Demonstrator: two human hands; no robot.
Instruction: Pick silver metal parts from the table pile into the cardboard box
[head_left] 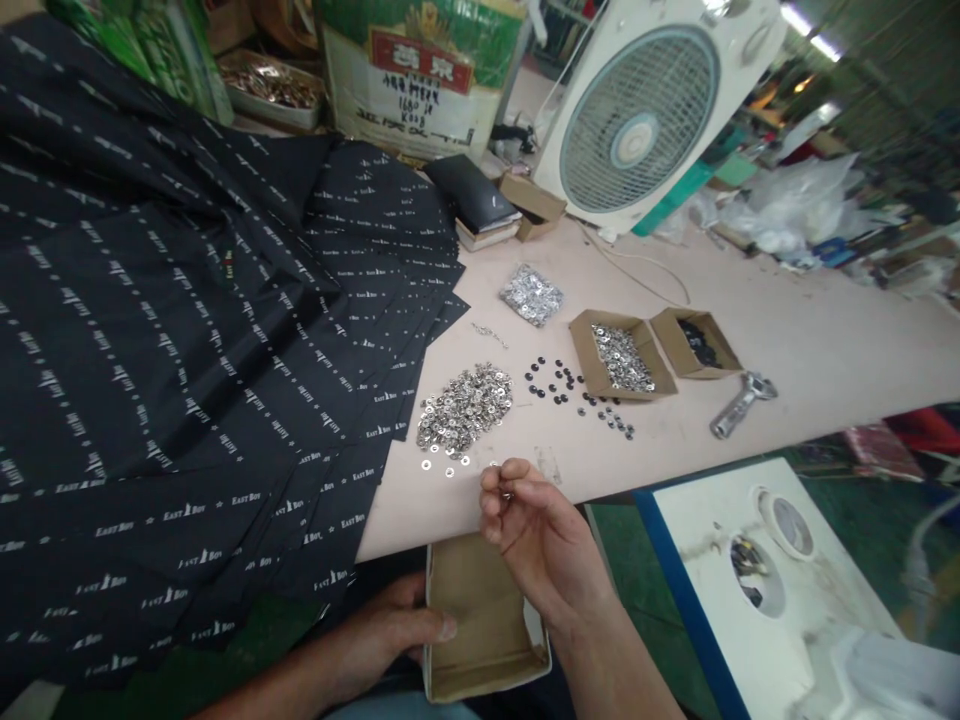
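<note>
The left hand (390,635) grasps the near-left wall of an open cardboard box (480,640), thumb inside and fingers outside, holding it over the lap just below the table edge. The right hand (536,530) is above the far end of the box, palm turned partly up, its fingertips drawn together around a small metal piece (507,495); how many pieces it holds cannot be told. The step in hand looks like handling small fittings with the right hand while the left steadies the box. A next move would call for keeping the pinch close and the box level, since such small pieces could slip or scatter.

Just beyond the right hand, a few loose rings (450,472) lie flat on the table (787,330). Past them, slightly to the left, is a heap of metal pieces (465,410). Farther out and right of the heap are scattered dark caps (563,398), then a carton of silver rings (585,350) beside a carton of dark pieces (671,345). A metal tool (739,408) lies to their right. Well to the left of both hands spreads dark printed fabric (150,400); a fan (637,140) stands farthest out.
</note>
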